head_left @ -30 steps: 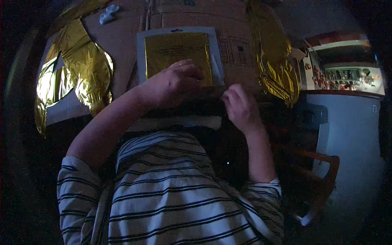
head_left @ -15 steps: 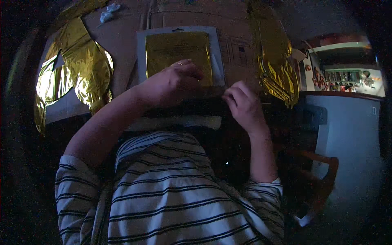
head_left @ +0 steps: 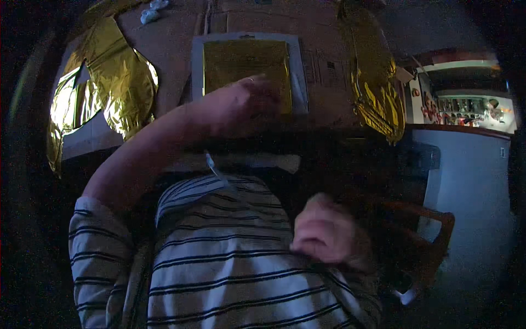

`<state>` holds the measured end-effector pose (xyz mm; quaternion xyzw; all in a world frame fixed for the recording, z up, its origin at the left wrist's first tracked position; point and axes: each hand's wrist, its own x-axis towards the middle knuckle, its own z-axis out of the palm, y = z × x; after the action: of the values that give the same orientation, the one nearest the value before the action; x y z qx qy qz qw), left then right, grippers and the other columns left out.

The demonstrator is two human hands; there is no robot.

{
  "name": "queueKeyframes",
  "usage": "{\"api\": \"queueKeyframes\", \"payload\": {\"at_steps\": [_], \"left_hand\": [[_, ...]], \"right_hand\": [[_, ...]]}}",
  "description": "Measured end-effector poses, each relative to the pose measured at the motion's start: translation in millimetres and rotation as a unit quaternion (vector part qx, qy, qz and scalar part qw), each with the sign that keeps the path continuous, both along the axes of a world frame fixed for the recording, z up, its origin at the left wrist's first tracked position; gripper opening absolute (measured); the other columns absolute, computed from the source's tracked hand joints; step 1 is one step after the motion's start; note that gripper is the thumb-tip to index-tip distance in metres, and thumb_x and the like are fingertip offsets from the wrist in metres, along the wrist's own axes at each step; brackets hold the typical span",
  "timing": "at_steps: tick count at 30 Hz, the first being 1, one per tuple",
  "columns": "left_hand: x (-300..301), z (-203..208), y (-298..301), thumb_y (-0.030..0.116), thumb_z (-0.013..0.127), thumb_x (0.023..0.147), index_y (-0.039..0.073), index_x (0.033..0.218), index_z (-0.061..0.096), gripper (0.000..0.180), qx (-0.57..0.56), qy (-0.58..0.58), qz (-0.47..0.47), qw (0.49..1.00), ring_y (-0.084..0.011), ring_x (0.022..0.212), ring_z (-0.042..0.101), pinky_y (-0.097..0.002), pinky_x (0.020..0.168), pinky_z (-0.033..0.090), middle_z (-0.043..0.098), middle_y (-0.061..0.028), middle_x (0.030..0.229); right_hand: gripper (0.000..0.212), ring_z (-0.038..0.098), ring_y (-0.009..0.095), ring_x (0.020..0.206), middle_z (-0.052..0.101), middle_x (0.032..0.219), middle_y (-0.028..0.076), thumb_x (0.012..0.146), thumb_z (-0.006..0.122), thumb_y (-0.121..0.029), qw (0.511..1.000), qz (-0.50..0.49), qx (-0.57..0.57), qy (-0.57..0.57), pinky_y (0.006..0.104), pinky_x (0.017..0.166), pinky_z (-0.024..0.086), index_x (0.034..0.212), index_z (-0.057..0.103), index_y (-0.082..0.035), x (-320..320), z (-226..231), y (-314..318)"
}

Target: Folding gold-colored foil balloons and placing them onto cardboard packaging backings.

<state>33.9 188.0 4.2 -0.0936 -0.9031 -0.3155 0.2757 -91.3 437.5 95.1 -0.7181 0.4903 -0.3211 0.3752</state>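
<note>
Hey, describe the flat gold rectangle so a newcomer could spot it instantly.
Find the brown cardboard. Toward its near edge, partly hidden by the left hand, lies a gold rectangle with a pale border. Straight edges distinguish it from the crumpled foil on either side.

Here we have gold foil packet, flat, roughly rectangular, on pale backing card slotted at top; brown cardboard beneath, lower part hidden from us.

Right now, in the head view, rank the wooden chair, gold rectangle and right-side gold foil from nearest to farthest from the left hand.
1. Gold rectangle: partly hidden behind the left hand.
2. Right-side gold foil: right of the hand.
3. Wooden chair: lower right.
</note>
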Motion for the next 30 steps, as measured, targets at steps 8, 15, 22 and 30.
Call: {"api": "queueKeyframes", "payload": {"at_steps": [8, 15, 22, 30], "left_hand": [[59, 88, 62, 0.025, 0.067, 0.082, -0.001, 0.108, 0.061, 0.037, 0.393, -0.21, -0.08, 0.892, -0.0344, 0.104, 0.057, -0.0393, 0.091, 0.047, 0.06, -0.0213, 0.109], [121, 35, 70, 0.018, 0.065, 0.08, 0.002, 0.098, 0.064, 0.024, 0.257, -0.427, -0.048, 0.866, -0.0299, 0.089, 0.061, -0.0408, 0.077, 0.05, 0.061, -0.017, 0.091], [137, 37, 73, 0.021, 0.067, 0.066, 0.013, 0.09, 0.067, 0.025, -0.111, -0.348, 0.239, 0.9, -0.0262, 0.084, 0.054, -0.0395, 0.074, 0.045, 0.053, -0.0044, 0.081], [129, 21, 49, 0.034, 0.066, 0.074, 0.012, 0.083, 0.067, 0.024, -0.206, -0.345, 0.247, 0.882, -0.0244, 0.077, 0.06, -0.0395, 0.067, 0.048, 0.057, -0.0057, 0.074]], "right_hand": [[0.022, 0.055, 0.026, 0.078, 0.056, 0.084, 0.007, 0.065, 0.076, -0.009, 0.976, -0.091, -0.126, 0.155, 0.0394, 0.073, 0.043, 0.077, 0.057, -0.006, -5, -4, -43], [0.026, 0.056, 0.026, 0.089, 0.058, 0.093, 0.008, 0.066, 0.075, -0.01, 0.981, -0.002, -0.055, 0.187, 0.0384, 0.08, 0.044, 0.088, 0.06, -0.006, -3, -27, -58], [0.047, 0.052, 0.026, 0.106, 0.052, 0.118, 0.009, 0.069, 0.074, -0.011, 0.873, -0.158, -0.18, 0.425, 0.0407, 0.089, 0.043, 0.113, 0.057, -0.009, -45, -56, -80], [0.032, 0.055, 0.024, 0.103, 0.058, 0.114, 0.008, 0.074, 0.071, -0.009, 0.857, -0.099, -0.291, 0.414, 0.0424, 0.091, 0.044, 0.104, 0.061, -0.007, -67, -87, -85]]}}
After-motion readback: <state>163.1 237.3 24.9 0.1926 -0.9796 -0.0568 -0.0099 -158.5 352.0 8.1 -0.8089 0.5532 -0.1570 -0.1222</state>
